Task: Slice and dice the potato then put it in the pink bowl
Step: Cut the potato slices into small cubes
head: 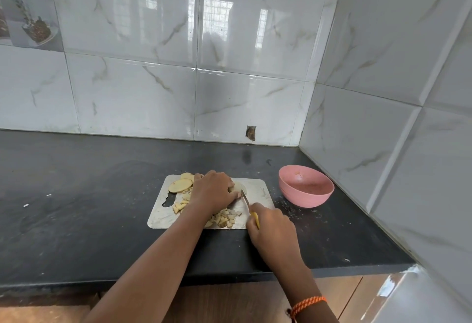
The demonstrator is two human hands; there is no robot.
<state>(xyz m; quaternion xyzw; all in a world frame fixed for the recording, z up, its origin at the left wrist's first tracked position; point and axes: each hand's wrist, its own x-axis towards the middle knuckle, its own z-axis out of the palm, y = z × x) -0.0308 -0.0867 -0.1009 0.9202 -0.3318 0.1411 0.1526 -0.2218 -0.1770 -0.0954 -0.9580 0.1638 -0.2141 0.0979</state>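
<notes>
A steel cutting board lies on the black counter. Potato slices are stacked at its far left, and diced potato pieces lie near its front edge. My left hand presses down on a potato slice in the board's middle, fingers curled over it. My right hand grips a yellow-handled knife, whose blade points up toward the left fingertips. The pink bowl stands to the right of the board, with only smears inside.
The black counter runs left and forward of the board, with a few white scraps on it. Tiled walls close the back and the right side just behind the bowl. The counter's front edge lies beneath my forearms.
</notes>
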